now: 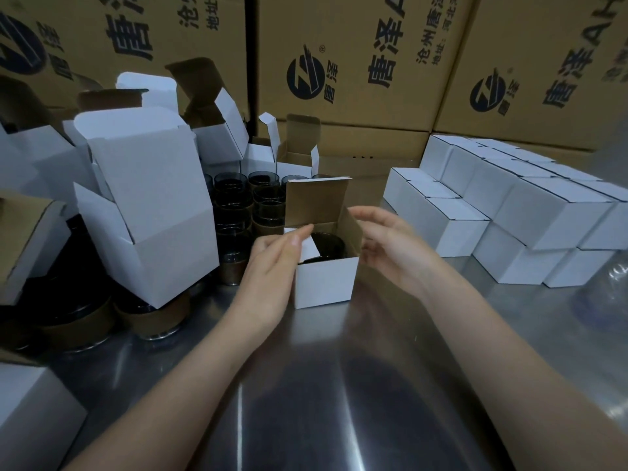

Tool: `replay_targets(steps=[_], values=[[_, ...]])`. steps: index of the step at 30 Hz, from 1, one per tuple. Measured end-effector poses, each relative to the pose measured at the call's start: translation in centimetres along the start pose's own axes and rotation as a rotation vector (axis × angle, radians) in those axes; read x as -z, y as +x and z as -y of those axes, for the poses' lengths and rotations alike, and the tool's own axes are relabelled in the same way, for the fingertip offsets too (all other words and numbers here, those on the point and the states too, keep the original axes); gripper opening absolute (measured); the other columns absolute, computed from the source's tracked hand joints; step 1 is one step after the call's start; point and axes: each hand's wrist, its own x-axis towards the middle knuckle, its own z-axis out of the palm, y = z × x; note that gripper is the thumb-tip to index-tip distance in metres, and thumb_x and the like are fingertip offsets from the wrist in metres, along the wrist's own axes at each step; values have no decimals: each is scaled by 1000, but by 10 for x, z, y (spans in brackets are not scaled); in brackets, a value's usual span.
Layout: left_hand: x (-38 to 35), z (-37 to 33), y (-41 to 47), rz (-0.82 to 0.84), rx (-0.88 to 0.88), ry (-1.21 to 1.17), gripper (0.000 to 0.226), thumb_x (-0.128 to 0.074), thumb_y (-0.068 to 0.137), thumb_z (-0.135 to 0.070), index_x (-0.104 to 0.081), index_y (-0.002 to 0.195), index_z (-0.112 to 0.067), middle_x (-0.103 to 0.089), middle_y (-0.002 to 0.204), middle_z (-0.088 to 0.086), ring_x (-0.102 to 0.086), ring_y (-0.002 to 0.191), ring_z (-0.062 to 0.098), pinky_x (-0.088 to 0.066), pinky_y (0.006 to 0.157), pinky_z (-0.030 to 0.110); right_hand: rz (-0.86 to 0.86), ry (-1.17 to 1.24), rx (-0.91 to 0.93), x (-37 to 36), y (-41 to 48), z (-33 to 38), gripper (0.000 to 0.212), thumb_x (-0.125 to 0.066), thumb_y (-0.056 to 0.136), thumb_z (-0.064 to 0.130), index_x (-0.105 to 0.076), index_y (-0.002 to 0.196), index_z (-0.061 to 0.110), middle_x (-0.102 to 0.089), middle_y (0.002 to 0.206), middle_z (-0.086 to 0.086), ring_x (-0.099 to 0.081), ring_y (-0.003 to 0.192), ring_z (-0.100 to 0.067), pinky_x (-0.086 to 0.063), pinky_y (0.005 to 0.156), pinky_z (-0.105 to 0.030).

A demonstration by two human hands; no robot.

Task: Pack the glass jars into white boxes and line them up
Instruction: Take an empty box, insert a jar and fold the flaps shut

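Observation:
A small white box (324,282) stands open on the steel table (339,385), its brown-lined lid (316,202) upright at the back. A dark glass jar (328,248) sits inside it. My left hand (272,263) lies against the box's left side, and its fingers touch the left side flap. My right hand (387,239) is at the right side flap, fingers relaxed and slightly bent. More dark jars (248,202) stand in rows behind the box. Closed white boxes (509,205) are lined up and stacked at the right.
Several open empty white boxes (146,205) are piled on jars at the left. Large brown printed cartons (356,62) form a wall at the back. A clear plastic bag (608,287) lies at the right edge. Another white box (30,413) sits at the near left.

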Motion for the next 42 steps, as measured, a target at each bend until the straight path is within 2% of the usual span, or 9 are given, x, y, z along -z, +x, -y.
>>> replay_targets(steps=[4,7,11,18,24,27,34,39,42], values=[[-1,-3,4,-23,33,-40,31,-42,104,-23,-61,126,-35,-47,130,-2,-45,102,-20,-29,85,-8,-6,-48,21,-1,-1,-2,25,-64,92,12,-64,117,12,-68,78,0,-63,66,-10,-53,66,-26],[0,-6,6,16,77,-76,36,-45,103,-22,-55,131,-40,-49,133,0,-53,114,3,-43,105,24,-7,-72,18,-1,-2,-4,20,-64,92,12,-65,112,18,-69,87,-3,-66,69,-10,-53,67,-28],[0,-10,8,26,81,-69,40,-46,100,-19,-51,133,-42,-51,130,4,-56,115,15,-46,103,36,-3,-33,31,-3,-2,-5,23,-64,92,10,-64,113,17,-70,81,2,-66,65,-7,-53,62,-24],[-5,-11,9,-48,32,-200,47,-52,95,-3,-40,112,-45,-62,117,-2,-64,97,8,-54,73,19,-26,-26,52,-7,-1,-9,23,-68,89,11,-67,108,24,-72,84,2,-67,67,-8,-52,58,-20],[-8,-5,8,-61,8,-329,66,-54,96,-3,-27,139,-45,-61,123,-4,-65,105,6,-54,74,15,-52,-79,95,-8,1,-10,26,-69,89,12,-67,106,31,-70,93,3,-66,72,-7,-51,58,-18],[-7,-4,6,-34,-16,-347,58,-52,97,-4,-36,136,-44,-61,122,-5,-65,101,2,-53,72,13,-62,-153,131,-9,0,-9,26,-68,89,12,-65,104,34,-66,96,-1,-63,78,-10,-50,59,-16],[-5,-2,6,-30,-42,-347,36,-52,97,-3,-52,117,-32,-63,116,-6,-64,101,3,-54,78,18,-10,-236,229,-11,-1,-6,27,-62,90,1,-70,100,25,-63,87,0,-57,59,1,-43,51,-12],[-4,-2,7,-18,-32,-305,16,-57,97,-11,-54,105,-25,-60,110,-5,-60,84,-12,-47,62,6,-23,-314,222,-11,-1,-4,34,-59,93,2,-75,88,32,-72,97,6,-65,89,-8,-48,54,-14],[-4,-2,8,-20,-20,-299,13,-57,97,-13,-54,105,-22,-61,110,-6,-59,81,-14,-49,62,8,-17,-344,211,-11,-1,-3,36,-58,94,4,-76,85,34,-73,94,10,-66,91,-8,-50,57,-16]])
